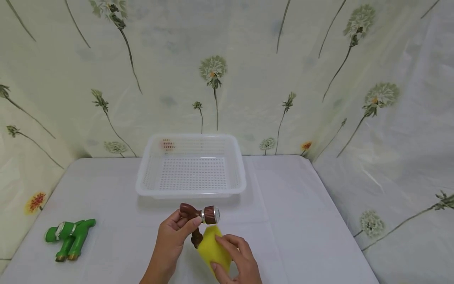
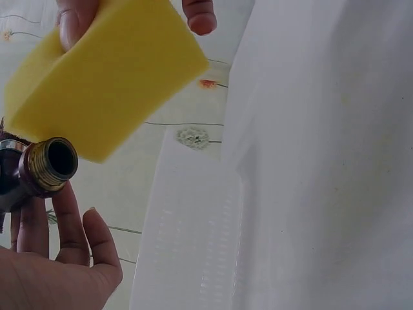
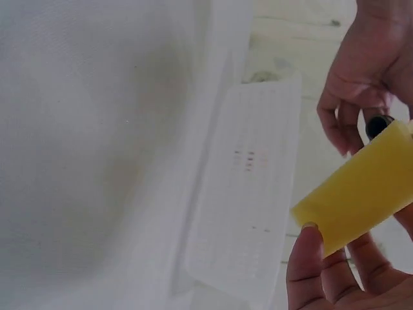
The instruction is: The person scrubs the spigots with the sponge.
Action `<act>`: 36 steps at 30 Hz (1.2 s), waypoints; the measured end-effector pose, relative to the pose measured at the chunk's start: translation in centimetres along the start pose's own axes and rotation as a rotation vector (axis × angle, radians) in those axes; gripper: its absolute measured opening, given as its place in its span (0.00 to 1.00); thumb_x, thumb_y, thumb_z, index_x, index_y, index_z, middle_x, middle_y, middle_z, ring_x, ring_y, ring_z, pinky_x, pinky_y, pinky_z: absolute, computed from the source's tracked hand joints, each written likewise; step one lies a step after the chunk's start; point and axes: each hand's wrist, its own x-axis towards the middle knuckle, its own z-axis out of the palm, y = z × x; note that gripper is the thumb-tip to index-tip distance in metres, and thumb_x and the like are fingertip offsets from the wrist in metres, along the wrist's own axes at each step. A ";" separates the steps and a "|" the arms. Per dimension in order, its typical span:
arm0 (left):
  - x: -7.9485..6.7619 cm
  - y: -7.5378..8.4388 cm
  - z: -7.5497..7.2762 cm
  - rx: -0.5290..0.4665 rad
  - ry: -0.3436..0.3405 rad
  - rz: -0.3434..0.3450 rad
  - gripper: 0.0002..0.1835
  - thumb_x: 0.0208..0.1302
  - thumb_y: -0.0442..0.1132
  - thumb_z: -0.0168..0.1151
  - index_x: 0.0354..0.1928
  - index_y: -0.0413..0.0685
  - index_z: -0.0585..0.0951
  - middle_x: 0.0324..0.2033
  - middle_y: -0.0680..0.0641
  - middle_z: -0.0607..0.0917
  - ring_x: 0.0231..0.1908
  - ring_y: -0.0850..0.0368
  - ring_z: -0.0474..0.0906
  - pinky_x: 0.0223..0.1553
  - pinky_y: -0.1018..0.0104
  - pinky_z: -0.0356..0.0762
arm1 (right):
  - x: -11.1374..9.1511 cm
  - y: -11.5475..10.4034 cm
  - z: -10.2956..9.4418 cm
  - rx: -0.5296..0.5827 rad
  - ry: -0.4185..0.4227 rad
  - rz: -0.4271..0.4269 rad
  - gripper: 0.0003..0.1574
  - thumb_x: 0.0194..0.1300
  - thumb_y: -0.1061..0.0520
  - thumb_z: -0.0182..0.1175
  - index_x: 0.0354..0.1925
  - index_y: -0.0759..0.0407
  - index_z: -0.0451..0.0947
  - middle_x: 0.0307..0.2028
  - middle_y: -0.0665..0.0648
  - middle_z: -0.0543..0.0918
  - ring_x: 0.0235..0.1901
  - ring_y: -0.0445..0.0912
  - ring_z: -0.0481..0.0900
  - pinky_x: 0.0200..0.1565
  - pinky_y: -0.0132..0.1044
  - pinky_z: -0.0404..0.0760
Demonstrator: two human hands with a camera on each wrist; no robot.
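My left hand (image 1: pixel 169 239) grips a brown tap (image 1: pixel 190 212) with a ribbed knob and silver bands, its knob pointing right. In the left wrist view the open brass-threaded end of the tap (image 2: pixel 46 173) faces the camera. A yellow sponge (image 1: pixel 214 251) is pinched between thumb and fingers of my right hand (image 1: pixel 242 258). Its near corner lies right at the lower part of the tap. From the right wrist side, the sponge (image 3: pixel 361 187) partly hides the tap and the left fingers.
A white perforated plastic basket (image 1: pixel 191 194) stands at the back of the white-covered table (image 1: pixel 301 221). Off to the left lies a green tap (image 1: pixel 72 236) with two brass-ended legs. Flower-printed cloth (image 1: pixel 244 79) hangs behind and along the sides.
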 end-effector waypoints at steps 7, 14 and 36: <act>0.1 -0.1 -0.1 -0.025 0.012 -0.014 0.21 0.55 0.45 0.72 0.47 0.40 0.80 0.37 0.45 0.87 0.44 0.53 0.79 0.57 0.57 0.68 | -0.2 0.9 -0.4 -0.073 -0.023 -0.052 0.34 0.54 0.51 0.73 0.60 0.37 0.75 0.52 0.41 0.73 0.48 0.38 0.72 0.40 0.33 0.81; 0.2 -0.1 -0.1 -0.029 0.013 -0.011 0.21 0.55 0.46 0.72 0.46 0.40 0.80 0.37 0.45 0.87 0.44 0.53 0.79 0.56 0.57 0.68 | 0.3 1.2 -1.0 -0.028 -0.001 -0.051 0.35 0.55 0.53 0.73 0.61 0.40 0.75 0.53 0.43 0.73 0.46 0.38 0.73 0.35 0.31 0.79; 0.2 -0.1 0.1 -0.025 0.003 -0.013 0.22 0.54 0.47 0.73 0.47 0.42 0.81 0.38 0.45 0.87 0.44 0.54 0.79 0.56 0.58 0.70 | 0.7 0.3 -0.5 -0.078 -0.015 -0.079 0.37 0.52 0.53 0.74 0.60 0.36 0.75 0.53 0.40 0.72 0.49 0.36 0.72 0.42 0.33 0.81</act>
